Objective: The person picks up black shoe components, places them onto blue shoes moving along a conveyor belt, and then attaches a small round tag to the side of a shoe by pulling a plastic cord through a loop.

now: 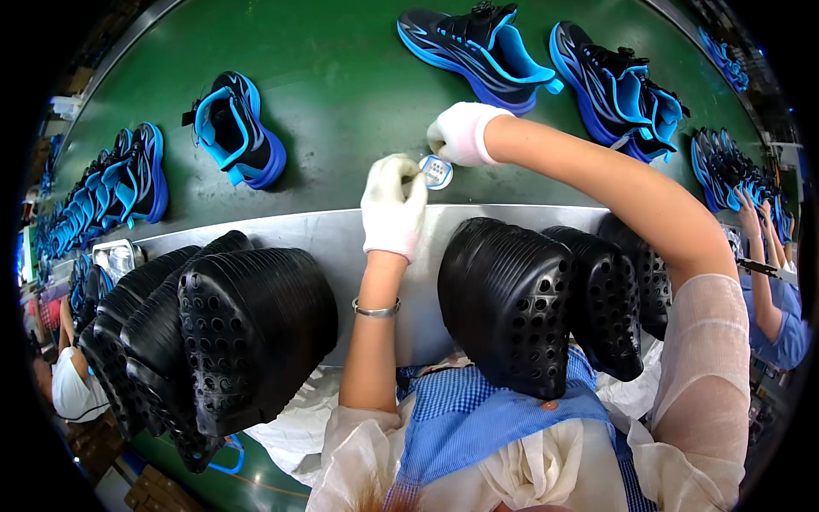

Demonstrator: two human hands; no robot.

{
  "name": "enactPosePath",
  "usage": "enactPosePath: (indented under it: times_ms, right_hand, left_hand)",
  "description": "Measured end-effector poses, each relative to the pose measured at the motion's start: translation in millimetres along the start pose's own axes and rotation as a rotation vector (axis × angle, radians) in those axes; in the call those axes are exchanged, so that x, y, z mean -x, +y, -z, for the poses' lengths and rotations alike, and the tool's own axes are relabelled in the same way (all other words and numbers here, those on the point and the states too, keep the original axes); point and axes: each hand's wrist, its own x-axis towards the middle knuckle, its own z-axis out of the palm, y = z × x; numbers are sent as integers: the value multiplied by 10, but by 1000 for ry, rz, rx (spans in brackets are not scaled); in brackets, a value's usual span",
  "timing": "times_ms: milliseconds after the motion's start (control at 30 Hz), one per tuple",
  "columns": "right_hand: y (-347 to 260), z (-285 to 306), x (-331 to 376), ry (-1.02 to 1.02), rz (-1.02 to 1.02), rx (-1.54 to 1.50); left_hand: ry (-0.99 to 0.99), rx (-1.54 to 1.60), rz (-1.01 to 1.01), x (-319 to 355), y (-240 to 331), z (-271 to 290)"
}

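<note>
A small white label with a blue rim (437, 172) and dark print is held just above the green surface, between my two gloved hands. My left hand (394, 205), in a white glove, pinches it at its left edge between thumb and fingers. My right hand (465, 135), also gloved, reaches over from the right with its fingers closed at the label's upper edge; its fingertips are partly hidden. Beyond the right hand lies a black and blue sneaker (478, 55). Another sneaker (236, 130) stands farther to the left.
Stacks of black perforated shoe-shaped inserts stand on either side of me, left (256, 316) and right (508, 299), along the metal edge (409, 290) of the green conveyor (333, 111). More sneakers (614, 90) stand at right and in rows at both sides. Other people work at far left and right.
</note>
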Motion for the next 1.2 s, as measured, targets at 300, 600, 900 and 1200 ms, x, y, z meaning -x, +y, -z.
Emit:
enactPosePath:
  times_ms: [300,600,900,1200]
  right_hand:
    - [238,-382,73,461,379,273]
    - [354,-383,96,579,456,75]
    - [359,-538,21,581,403,160]
    - [361,-280,303,519,325,-77]
  left_hand:
    - [2,-47,-62,5,-23,-59]
    - [-70,-427,-276,64,81,-288]
    - [-79,-498,-356,-28,94,-429]
    - [-65,-432,-488,-75,52,-442]
